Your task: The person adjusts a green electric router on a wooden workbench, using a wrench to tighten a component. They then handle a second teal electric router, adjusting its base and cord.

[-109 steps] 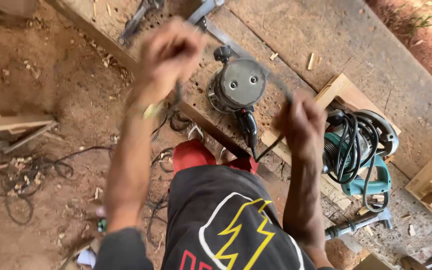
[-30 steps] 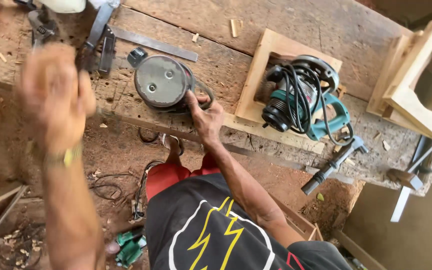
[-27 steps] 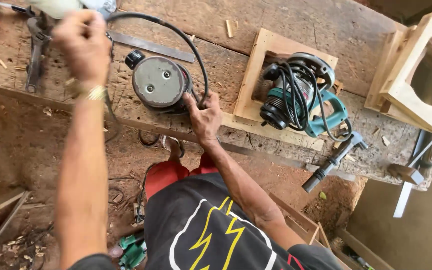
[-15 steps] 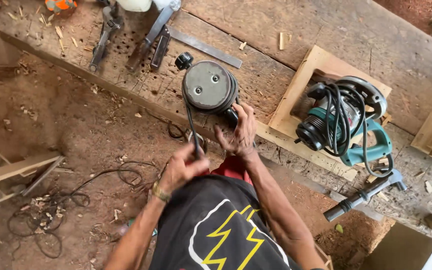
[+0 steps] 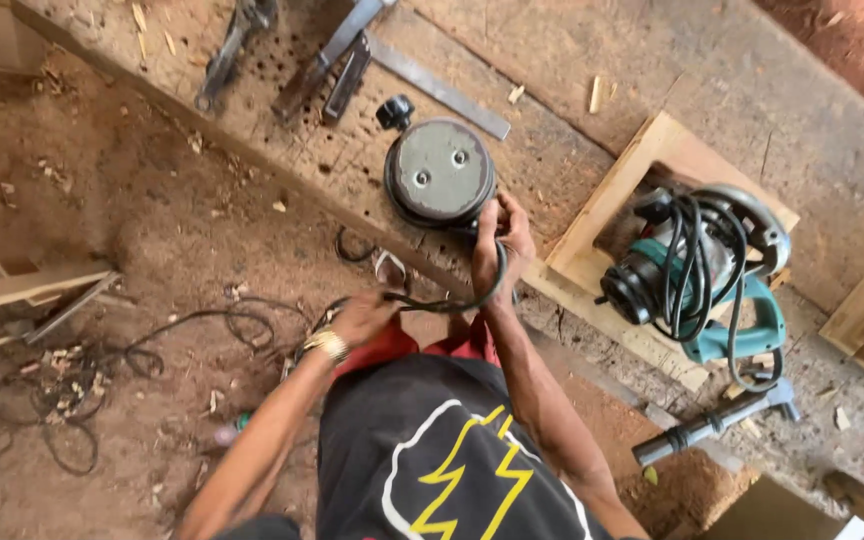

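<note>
A round grey power tool [image 5: 439, 172] lies base-up on the worn wooden workbench [image 5: 592, 60]. My right hand [image 5: 500, 240] rests against the tool's near side and grips its black cord [image 5: 472, 298]. The cord loops down from that hand and across to my left hand [image 5: 362, 318], which is closed around it below the bench edge, above the dirt floor. A gold band sits on my left wrist.
A teal circular saw [image 5: 702, 270] with its cord coiled on it sits on a wooden frame [image 5: 612, 200] to the right. A metal ruler [image 5: 442, 90], clamps and pliers lie at the bench's far side. Loose cables [image 5: 62, 390] and wood offcuts cover the floor on the left.
My left hand, raised high over the bench a second ago, has come down to the cord below the bench edge. My right hand stays at the round tool.
</note>
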